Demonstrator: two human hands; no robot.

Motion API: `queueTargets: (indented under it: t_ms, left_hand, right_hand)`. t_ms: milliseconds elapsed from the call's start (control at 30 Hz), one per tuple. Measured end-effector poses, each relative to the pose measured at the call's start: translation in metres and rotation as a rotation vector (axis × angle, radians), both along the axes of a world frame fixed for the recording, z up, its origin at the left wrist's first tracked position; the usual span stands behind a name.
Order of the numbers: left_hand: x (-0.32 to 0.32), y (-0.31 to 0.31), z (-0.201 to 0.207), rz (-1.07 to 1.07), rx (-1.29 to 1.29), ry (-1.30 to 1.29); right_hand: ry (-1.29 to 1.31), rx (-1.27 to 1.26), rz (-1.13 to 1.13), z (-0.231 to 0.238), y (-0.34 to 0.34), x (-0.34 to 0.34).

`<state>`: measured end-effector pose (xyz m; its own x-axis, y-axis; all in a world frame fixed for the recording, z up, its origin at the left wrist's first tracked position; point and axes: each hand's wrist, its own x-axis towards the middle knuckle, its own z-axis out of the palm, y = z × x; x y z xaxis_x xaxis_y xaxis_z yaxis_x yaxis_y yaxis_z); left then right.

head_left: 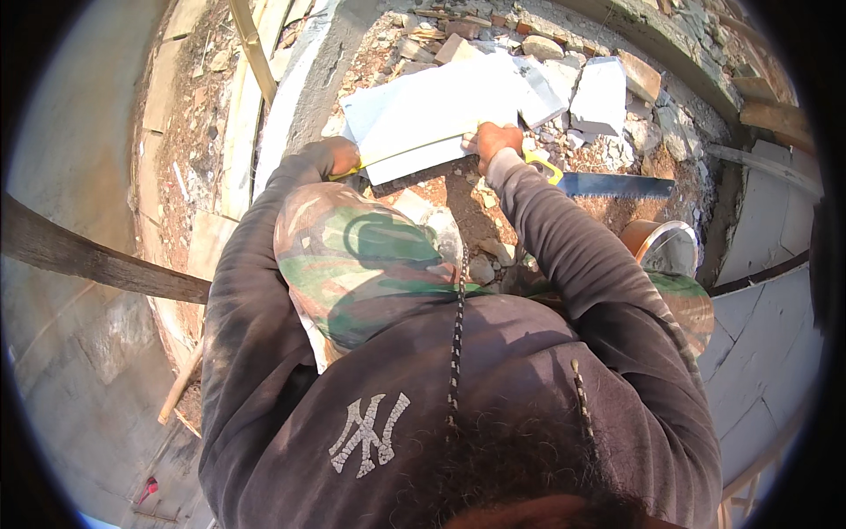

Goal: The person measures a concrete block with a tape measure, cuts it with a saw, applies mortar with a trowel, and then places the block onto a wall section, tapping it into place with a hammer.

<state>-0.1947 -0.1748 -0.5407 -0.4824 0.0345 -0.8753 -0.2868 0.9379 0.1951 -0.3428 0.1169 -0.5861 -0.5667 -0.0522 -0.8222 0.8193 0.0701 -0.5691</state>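
While sunlight falls on rubble-strewn ground [608, 160] beside a concrete ledge [308, 75], a white board [423, 101] lies among stones [541, 47]; across its near part, the left hand [342, 157] and right hand [498, 144] stretch a yellow tape [414, 151], fingers [485, 139] clenched around it, and a saw [617, 184] rests nearby.

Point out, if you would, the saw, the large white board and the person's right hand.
Saw [617, 184]: head view, on the blue blade.
Large white board [432, 99]: head view, on its bright face.
Right hand [500, 141]: head view, mid-hand.
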Motion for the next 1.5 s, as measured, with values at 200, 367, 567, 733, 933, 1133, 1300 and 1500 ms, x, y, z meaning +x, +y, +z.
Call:
queueTargets:
  t_ms: [200, 367, 567, 733, 933, 1133, 1300, 1500]
  left_hand:
    - [0.034, 0.014, -0.011, 0.077, 0.157, -0.142]
    - [0.033, 0.02, 0.013, 0.396, 0.404, -0.229]
    - [-0.025, 0.016, 0.097, 0.672, 0.498, -0.091]
    - [-0.082, 0.057, 0.094, 1.047, 1.006, -0.24]
    - [-0.109, 0.088, 0.093, 1.077, 1.07, -0.249]
    - [-0.176, 0.144, 0.158, 0.912, 1.186, -0.098]
    - [-0.214, 0.151, 0.163, 0.649, 1.239, 0.204]
    - [-0.198, 0.066, 0.059, 0.601, 0.557, 0.479]
  right_hand:
    - [-0.034, 0.09, 0.068, -0.019, 0.033, 0.035]
    - [0.135, 0.211, 0.0, -0.015, 0.041, 0.062]
    - [0.371, -0.136, -0.007, 0.048, -0.02, 0.035]
    - [0.559, -0.039, 0.12, 0.103, -0.044, 0.048]
    - [-0.045, -0.22, -0.039, 0.14, -0.034, 0.042]
    - [0.178, -0.473, 0.279, 0.206, 0.05, -0.039]
    - [0.354, -0.215, 0.351, 0.309, 0.199, -0.102]
    - [1.02, 0.489, -0.065, 0.453, 0.448, -0.042]
